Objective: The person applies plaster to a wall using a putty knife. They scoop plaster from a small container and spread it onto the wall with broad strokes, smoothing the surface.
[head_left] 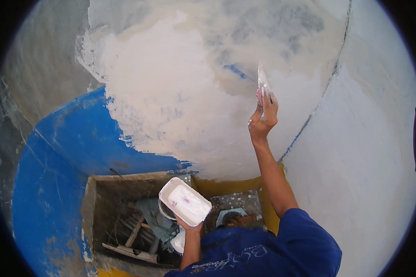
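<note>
My right hand (264, 121), spotted with white, reaches up to the wall, its fingers closed round a putty knife (262, 76). The knife is coated in white and seen nearly edge-on, against or close to the wall surface. Beside it a small blue streak (235, 70) shows through the pale coat. Low in front of me, my left hand (189, 226) grips a white rectangular tub (167, 188) from below. White putty (188, 202) with a purplish smear lies inside the tub. Most of the left fingers are hidden beneath it.
White coating (157, 60) covers much of the wall, ending raggedly over blue paint (69, 138). A dark corner line (305, 123) runs down at right. Below stands a concrete trough (88, 203) holding wood pieces (134, 231) and a grey-green cloth (155, 219).
</note>
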### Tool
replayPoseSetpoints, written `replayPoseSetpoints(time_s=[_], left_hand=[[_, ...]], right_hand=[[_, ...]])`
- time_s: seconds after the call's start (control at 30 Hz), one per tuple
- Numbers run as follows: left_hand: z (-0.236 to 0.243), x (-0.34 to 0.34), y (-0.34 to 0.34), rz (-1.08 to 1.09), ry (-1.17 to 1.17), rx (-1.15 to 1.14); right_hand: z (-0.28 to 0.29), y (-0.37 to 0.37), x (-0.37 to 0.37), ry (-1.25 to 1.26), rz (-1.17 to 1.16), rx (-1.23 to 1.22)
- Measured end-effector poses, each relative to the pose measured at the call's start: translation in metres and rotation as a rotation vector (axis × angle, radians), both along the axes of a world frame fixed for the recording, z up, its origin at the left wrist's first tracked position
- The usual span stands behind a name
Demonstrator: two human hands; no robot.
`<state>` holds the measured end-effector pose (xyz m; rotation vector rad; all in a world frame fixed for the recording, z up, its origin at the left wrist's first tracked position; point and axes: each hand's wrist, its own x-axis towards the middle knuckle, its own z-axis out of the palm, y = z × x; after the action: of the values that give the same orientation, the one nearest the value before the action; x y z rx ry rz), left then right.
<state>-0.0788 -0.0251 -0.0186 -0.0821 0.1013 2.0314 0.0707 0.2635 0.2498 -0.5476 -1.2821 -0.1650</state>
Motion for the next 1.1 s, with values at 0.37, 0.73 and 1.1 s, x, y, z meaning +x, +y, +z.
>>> replayPoseSetpoints(time_s=[0.37, 0.73, 1.1], left_hand=[[-0.005, -0.003, -0.005, -0.049, -0.032, -0.032], [-0.002, 0.001, -0.001, -0.032, 0.001, -0.033], [0.002, -0.001, -0.008, -0.052, 0.066, -0.029]], right_hand=[[-0.037, -0.039, -0.073, -0.238, 0.317, -0.014], [-0.059, 0.009, -0.09, -0.496, -0.049, -0.026], [0.01, 0.013, 0.026, -0.073, -0.108, 0.092]])
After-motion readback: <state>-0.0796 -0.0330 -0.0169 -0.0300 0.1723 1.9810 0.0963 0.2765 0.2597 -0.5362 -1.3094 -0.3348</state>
